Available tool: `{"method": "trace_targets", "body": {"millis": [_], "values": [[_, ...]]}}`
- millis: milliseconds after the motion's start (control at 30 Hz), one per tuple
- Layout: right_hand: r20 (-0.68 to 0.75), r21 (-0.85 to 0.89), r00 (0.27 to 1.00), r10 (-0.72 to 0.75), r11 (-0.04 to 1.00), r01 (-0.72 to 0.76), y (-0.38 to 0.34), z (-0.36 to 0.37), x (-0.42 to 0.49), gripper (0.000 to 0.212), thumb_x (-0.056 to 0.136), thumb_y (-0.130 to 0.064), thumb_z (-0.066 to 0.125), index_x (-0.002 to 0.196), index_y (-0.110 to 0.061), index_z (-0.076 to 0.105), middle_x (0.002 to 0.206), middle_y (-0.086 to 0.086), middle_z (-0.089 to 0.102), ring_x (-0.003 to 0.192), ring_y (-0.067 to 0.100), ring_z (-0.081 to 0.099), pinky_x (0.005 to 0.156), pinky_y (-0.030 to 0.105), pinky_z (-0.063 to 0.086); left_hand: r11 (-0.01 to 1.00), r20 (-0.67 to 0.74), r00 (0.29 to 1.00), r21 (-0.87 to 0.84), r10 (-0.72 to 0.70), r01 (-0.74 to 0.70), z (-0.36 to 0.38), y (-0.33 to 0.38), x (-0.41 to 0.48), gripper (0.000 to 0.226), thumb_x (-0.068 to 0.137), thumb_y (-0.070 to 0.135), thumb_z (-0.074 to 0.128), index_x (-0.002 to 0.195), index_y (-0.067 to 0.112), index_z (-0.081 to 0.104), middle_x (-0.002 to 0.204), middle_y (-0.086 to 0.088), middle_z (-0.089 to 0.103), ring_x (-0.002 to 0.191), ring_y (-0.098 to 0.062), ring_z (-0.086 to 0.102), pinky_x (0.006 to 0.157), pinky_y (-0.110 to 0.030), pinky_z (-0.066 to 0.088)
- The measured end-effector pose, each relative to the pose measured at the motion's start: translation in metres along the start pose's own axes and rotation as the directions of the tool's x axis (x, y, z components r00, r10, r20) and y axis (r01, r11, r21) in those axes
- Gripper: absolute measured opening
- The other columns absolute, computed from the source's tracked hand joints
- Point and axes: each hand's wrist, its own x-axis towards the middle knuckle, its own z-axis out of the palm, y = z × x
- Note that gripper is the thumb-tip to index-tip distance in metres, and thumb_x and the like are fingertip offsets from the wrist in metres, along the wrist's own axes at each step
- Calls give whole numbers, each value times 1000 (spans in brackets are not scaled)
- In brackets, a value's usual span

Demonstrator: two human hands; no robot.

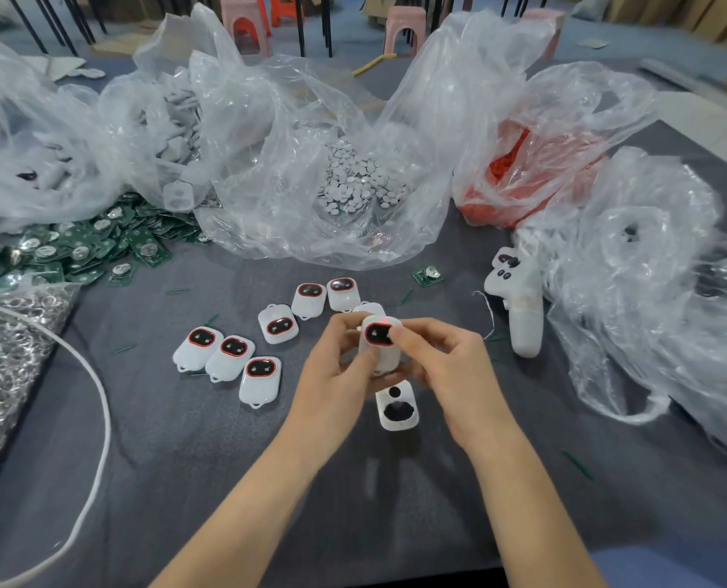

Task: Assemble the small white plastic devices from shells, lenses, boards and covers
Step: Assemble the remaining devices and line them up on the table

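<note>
A small white device [383,346] is held up in the air, just above the grey table [183,460]. It has a dark window with a red ring on its front. The left hand [336,375] holds it from the left side, with the fingers curled round it and the thumb on its front. The right hand [442,362] holds it from the right side, and one fingertip [397,333] touches the edge of the dark window. Right under the hands, an empty white shell [397,407] with two holes lies on the table. To the left, six done devices [261,380] lie face up in a bent row, some touching each other. One more white piece [368,308] peeks out behind the hands. A lone green board [427,274] lies farther back on the right, near a white game controller [518,307]. A big pile of green boards [77,248] sits at the far left. Behind, one clear bag [268,163] holds little white round pieces [357,180] and another holds red parts [518,163]. A bag of shiny metal rings [1,354] and a white cord [100,396] lie at the left edge
</note>
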Motion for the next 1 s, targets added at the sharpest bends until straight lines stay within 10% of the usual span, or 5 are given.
{"method": "trace_targets", "body": {"millis": [167, 333, 667, 1000], "values": [[-3, -216, 996, -92, 972, 89, 2, 4, -2, 3, 85, -17, 70, 86, -16, 73, 85, 13, 70, 83, 32, 65, 77, 45, 53, 996, -24, 1000, 93, 10, -8, -6, -4, -3, 25, 95, -7, 45, 105, 12, 58, 104, -15, 67, 97, -26, 69, 78, -40, 58], [-33, -441, 958, -283, 865, 241, 11, 16, 0, 5, 87, -11, 67, 85, -15, 69, 85, -2, 63, 76, 8, 59, 70, 17, 46, 980, -68, 997, 198, 23, -9, -7, -9, 0, 18, 96, -1, 48, 98, 16, 55, 98, -4, 70, 89, -20, 71, 78, -42, 58], [34, -278, 999, -21, 960, 30, 8, 10, 1, 14, 87, -6, 63, 94, -14, 73, 84, 8, 73, 84, 24, 69, 77, 35, 55, 908, -44, 998, 417, 51, -28, -11, -2, 2, 23, 95, 3, 49, 102, 23, 56, 89, -8, 72, 74, -17, 73, 66, -38, 61], [36, -244, 999, 2, 970, 7, 11, 18, 0, 25, 87, 0, 60, 88, -21, 75, 79, -2, 73, 71, 2, 64, 66, 16, 47, 784, -3, 995, 616, 100, -77, -15, -3, 3, 9, 96, 4, 47, 97, 13, 45, 83, -5, 69, 64, -9, 70, 59, -32, 59]]}}
